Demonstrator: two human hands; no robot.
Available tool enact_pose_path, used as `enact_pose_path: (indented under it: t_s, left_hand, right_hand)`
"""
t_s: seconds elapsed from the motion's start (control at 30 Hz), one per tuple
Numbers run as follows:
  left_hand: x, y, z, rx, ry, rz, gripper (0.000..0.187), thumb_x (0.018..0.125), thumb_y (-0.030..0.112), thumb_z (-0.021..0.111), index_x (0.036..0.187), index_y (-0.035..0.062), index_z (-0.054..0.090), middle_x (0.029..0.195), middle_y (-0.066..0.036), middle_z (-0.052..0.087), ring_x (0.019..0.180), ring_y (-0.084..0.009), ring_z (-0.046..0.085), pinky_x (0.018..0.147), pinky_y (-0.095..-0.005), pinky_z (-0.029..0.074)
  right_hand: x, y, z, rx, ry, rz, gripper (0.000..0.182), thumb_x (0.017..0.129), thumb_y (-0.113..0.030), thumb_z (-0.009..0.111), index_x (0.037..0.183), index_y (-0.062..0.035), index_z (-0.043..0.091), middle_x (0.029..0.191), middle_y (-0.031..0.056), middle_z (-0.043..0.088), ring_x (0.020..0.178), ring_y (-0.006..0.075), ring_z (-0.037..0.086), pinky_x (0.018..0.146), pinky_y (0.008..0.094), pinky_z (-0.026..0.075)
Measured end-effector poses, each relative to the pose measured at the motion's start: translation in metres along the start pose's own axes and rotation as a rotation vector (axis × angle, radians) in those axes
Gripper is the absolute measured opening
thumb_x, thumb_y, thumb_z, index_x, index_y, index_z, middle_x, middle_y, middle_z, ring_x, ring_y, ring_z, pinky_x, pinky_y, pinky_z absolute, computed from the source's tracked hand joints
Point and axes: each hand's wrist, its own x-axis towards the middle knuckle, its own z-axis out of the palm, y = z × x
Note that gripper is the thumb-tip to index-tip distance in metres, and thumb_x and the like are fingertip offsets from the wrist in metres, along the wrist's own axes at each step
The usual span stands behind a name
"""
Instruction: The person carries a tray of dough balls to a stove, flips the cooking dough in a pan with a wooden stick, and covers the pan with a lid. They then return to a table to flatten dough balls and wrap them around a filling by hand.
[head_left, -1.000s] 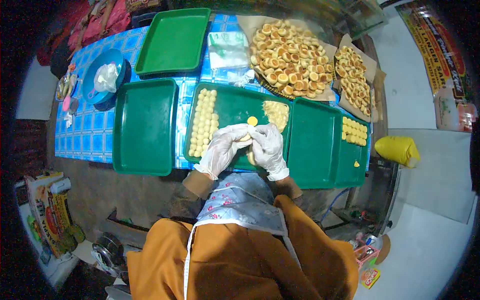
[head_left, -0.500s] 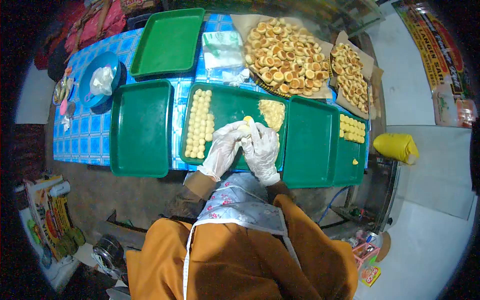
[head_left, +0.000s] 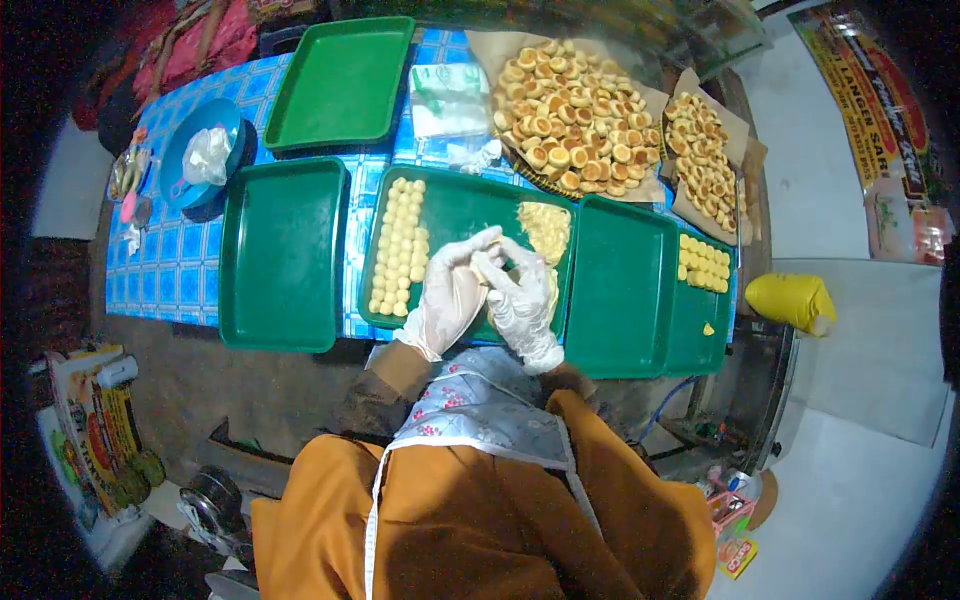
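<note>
Both my hands wear thin whitish gloves and meet over the green tray (head_left: 470, 205) in front of me. My left hand (head_left: 450, 295) is curled, its fingertips around a small piece of pale yellow dough, mostly hidden by the gloves. My right hand (head_left: 523, 305) presses thumb and fingers onto the same piece from the right side. Rows of round dough balls (head_left: 401, 240) lie along the tray's left side. At its upper right sits a shredded-looking pale yellow mass (head_left: 546, 230), and more of it shows partly behind my right hand.
Green trays flank mine: one on the left (head_left: 280, 255), one on the right (head_left: 625, 285), another behind (head_left: 340, 85). Rows of shaped dough (head_left: 704, 262) sit far right. Baked rounds (head_left: 575, 115) are heaped at the back. A blue basin (head_left: 180, 160) holds a plastic bag.
My fingers have shifted around the dough: the left hand is more upright and the right fingers have bent inward. The yellow piece above my fingertips is now largely covered.
</note>
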Motion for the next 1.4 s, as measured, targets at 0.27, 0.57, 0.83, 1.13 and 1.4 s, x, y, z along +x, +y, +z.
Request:
enact_pose_path:
  t_s: [0.27, 0.57, 0.83, 1.13, 1.4]
  left_hand:
    - [-0.002, -0.016, 0.029, 0.275, -0.023, 0.156, 0.069, 0.108, 0.042, 0.044, 0.161, 0.005, 0.018, 0.162, -0.013, 0.025, 0.148, -0.0208, 0.029, 0.12, -0.0345, 0.029]
    - [-0.007, -0.013, 0.013, 0.059, -0.057, 0.178, 0.058, 0.105, 0.015, 0.049, 0.153, -0.0091, 0.027, 0.158, -0.021, 0.034, 0.144, -0.0302, 0.04, 0.121, -0.0414, 0.034]
    - [-0.005, -0.016, 0.023, 0.133, -0.06, 0.253, 0.058, 0.106, 0.02, 0.05, 0.151, -0.0095, 0.031, 0.157, -0.02, 0.035, 0.146, -0.0289, 0.034, 0.123, -0.04, 0.026]
    - [0.006, -0.034, 0.016, 0.433, -0.034, 0.238, 0.058, 0.105, 0.025, 0.049, 0.149, -0.0105, 0.036, 0.153, -0.024, 0.043, 0.143, -0.03, 0.04, 0.12, -0.0402, 0.03]
    - [0.007, -0.046, 0.029, 0.484, -0.021, 0.156, 0.053, 0.106, 0.026, 0.051, 0.145, -0.0109, 0.044, 0.149, -0.02, 0.049, 0.139, -0.0269, 0.046, 0.117, -0.0383, 0.035]
  right_hand:
    - [0.039, -0.035, 0.018, 1.189, 0.284, 0.51, 0.101, 0.092, -0.082, 0.027, 0.163, -0.0121, 0.011, 0.164, 0.0221, 0.02, 0.153, 0.0331, 0.02, 0.123, 0.0476, 0.017]
    - [0.027, -0.021, 0.001, 0.524, 0.41, 0.512, 0.041, 0.106, -0.02, 0.051, 0.14, 0.0013, 0.056, 0.139, 0.0194, 0.059, 0.125, 0.0292, 0.06, 0.109, 0.0376, 0.043]
    - [-0.003, -0.024, 0.008, 0.255, 0.311, 0.502, 0.031, 0.096, -0.01, 0.066, 0.125, 0.0003, 0.069, 0.121, 0.0129, 0.07, 0.111, 0.0211, 0.064, 0.101, 0.0325, 0.047]
    - [-0.01, -0.009, -0.005, 1.11, 0.423, 0.92, 0.036, 0.091, -0.009, 0.071, 0.123, 0.0054, 0.065, 0.102, 0.0064, 0.07, 0.086, 0.0121, 0.065, 0.07, 0.0244, 0.051]
    - [-0.022, 0.005, -0.023, 1.409, 0.423, 0.999, 0.031, 0.098, -0.016, 0.065, 0.124, -0.0003, 0.063, 0.113, 0.0068, 0.069, 0.098, 0.016, 0.066, 0.082, 0.0296, 0.054]
